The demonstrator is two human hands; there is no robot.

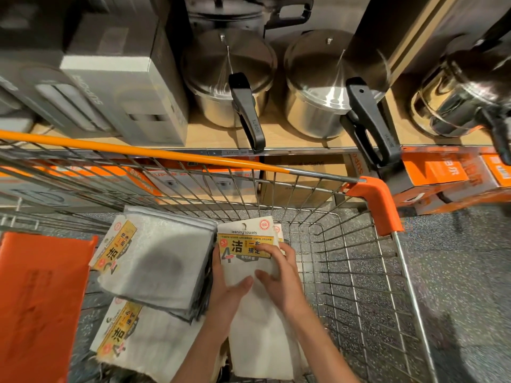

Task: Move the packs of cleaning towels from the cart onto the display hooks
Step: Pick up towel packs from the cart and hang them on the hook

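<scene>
Both hands are in the cart (pixel 359 272), working one pack (pixel 243 244) of cleaning towels near the middle of the basket.

- Left hand (pixel 226 288): fingers wrapped round the pack's left edge, thumb pressed on the front cloth. It has a grip.
- Right hand (pixel 279 269): fingers loosely spread across the yellow label (pixel 240 246) and the cloth below it, thumb on the front. It looks to be pressing rather than clamping; fingertips seem to curl over the right edge, but that can't be told for sure.
- More packs: a stack (pixel 157 261) lies just left of the held pack, touching it, and another pack (pixel 130 335) sits lower left, partly under the stack.
- An orange flap (pixel 41 294) shows at far left. The shelf (pixel 304 139) beyond the cart carries steel pots (pixel 229 78) and boxes. No display hooks in view.

Handling, as a judgement: light, soft, floppy cloth; the lower half of the pack will likely sag if lifted by one corner. The card header at the top is the stiff part and probably has the hang hole, though that's too small to confirm. Best hold is at the header, pinched from both sides, with the cloth hanging free. Not fragile, not slippery. Main risk is neighbouring packs dragging along.
</scene>
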